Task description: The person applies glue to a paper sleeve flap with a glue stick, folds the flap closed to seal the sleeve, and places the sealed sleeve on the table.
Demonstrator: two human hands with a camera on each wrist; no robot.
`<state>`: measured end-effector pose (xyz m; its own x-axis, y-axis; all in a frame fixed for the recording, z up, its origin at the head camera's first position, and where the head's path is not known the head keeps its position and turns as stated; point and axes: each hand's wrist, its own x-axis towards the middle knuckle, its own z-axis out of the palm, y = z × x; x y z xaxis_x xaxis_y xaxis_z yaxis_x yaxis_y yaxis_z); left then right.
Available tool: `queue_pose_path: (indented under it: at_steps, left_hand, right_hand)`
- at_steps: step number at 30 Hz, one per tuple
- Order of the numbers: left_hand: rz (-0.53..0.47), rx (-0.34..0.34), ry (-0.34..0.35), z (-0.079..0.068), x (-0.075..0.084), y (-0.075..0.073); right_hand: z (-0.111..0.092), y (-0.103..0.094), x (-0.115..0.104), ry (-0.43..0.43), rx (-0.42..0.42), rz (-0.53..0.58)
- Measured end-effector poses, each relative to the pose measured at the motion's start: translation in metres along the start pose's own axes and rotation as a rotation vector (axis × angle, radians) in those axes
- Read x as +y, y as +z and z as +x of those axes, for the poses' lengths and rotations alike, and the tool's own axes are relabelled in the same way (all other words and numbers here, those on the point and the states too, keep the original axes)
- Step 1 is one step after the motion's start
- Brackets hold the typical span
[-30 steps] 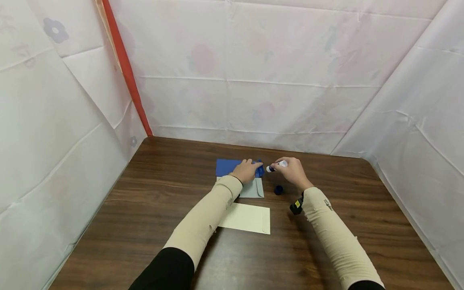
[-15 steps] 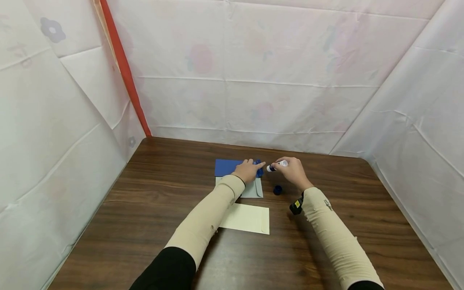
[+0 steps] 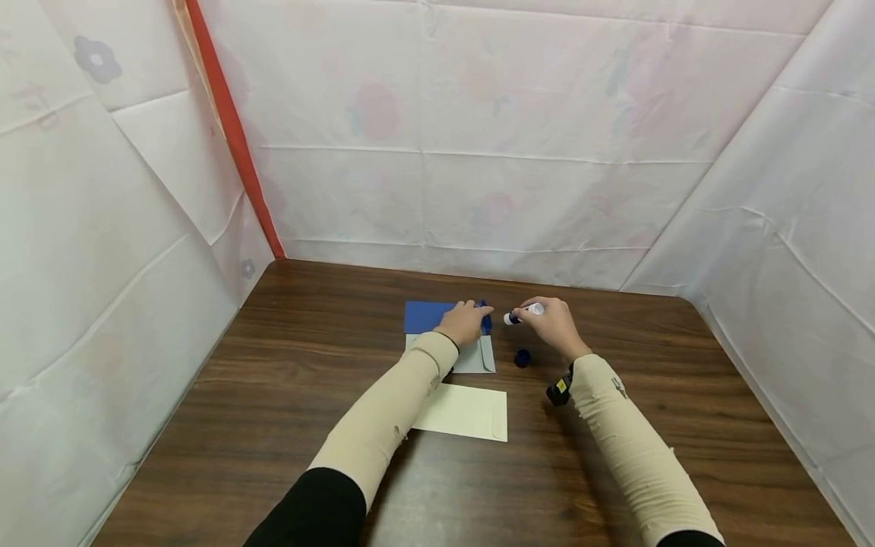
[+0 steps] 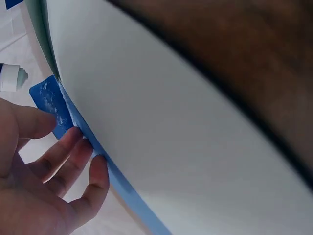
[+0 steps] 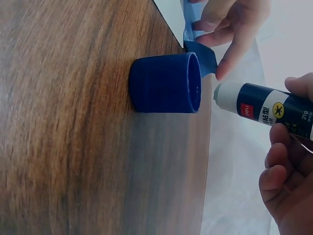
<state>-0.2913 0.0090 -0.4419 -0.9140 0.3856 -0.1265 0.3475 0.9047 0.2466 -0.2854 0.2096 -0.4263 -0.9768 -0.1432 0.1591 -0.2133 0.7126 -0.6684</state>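
A blue envelope (image 3: 424, 317) lies at the far side of the table, partly under my left hand (image 3: 461, 324). Its fingers rest on the envelope, and the thumb reaches out to the flap (image 4: 49, 100), touching it. White glue smears show on that flap in the left wrist view. My right hand (image 3: 557, 327) grips an uncapped glue stick (image 5: 264, 103) between thumb and fingers, its white tip pointing left toward the flap, a small gap away. The glue stick's dark blue cap (image 5: 159, 83) stands on the table nearer to me.
A pale grey envelope (image 3: 476, 358) lies just in front of the blue one, overlapped by the left wrist. Nearer still is a cream envelope (image 3: 465, 412), partly behind the left sleeve. White sheeting (image 3: 533, 197) encloses the wooden table (image 3: 273, 395) at the back and sides.
The blue flap looks narrower from the head, having tilted up toward the envelope by the left thumb. The right hand and the glue stick stay nearly in place.
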Motion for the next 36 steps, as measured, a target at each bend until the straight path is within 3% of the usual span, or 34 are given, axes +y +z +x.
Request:
queue_pose_path:
  at_steps: [6, 18, 36]
  left_hand:
    - [-0.046, 0.062, 0.025, -0.003, -0.004, 0.001]
    - [-0.123, 0.106, 0.039, -0.006, -0.009, 0.000]
    - [-0.145, 0.091, 0.038, -0.002, -0.013, 0.004]
  right_hand:
    - [-0.001, 0.000, -0.002, 0.011, -0.003, 0.022]
    - [0.000, 0.001, -0.004, 0.014, -0.007, 0.012]
    - [-0.001, 0.004, -0.007, 0.019, -0.013, 0.014]
